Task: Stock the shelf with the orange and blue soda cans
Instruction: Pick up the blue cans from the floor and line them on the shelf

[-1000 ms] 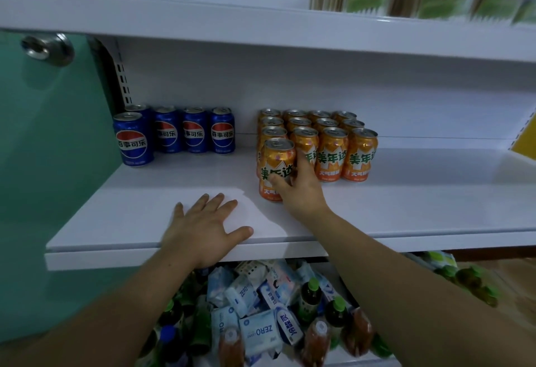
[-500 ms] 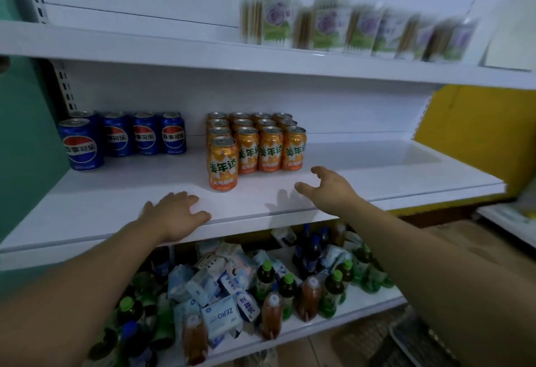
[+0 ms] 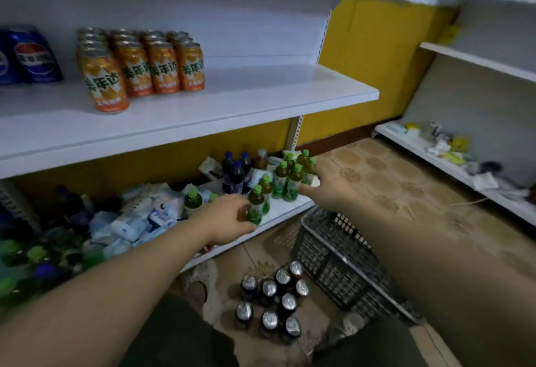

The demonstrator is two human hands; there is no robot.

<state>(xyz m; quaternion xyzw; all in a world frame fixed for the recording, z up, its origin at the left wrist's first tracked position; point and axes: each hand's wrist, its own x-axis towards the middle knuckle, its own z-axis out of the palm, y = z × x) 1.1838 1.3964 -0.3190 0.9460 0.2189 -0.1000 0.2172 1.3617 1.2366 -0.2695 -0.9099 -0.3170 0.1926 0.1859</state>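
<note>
Several orange soda cans (image 3: 139, 68) stand in rows on the white middle shelf (image 3: 261, 97), one of them set forward of the block. Blue soda cans (image 3: 32, 56) stand at the shelf's far left, partly cut off. More cans (image 3: 269, 303) with silver tops stand grouped on the floor below me; they look dark. My left hand (image 3: 229, 216) hangs in front of the lower shelf with loosely curled fingers, holding nothing. My right hand (image 3: 327, 184) is stretched out beside it, also holding nothing.
A black plastic basket (image 3: 333, 253) sits on the floor right of the floor cans. The lower shelf holds green-capped bottles (image 3: 284, 181), dark bottles and white packets (image 3: 136, 218). Another white shelf unit (image 3: 452, 163) with clutter runs along the right.
Both hands have left the middle shelf and dropped to the level of the lower shelf. My view has swung right and down, bringing the floor cans and basket into sight.
</note>
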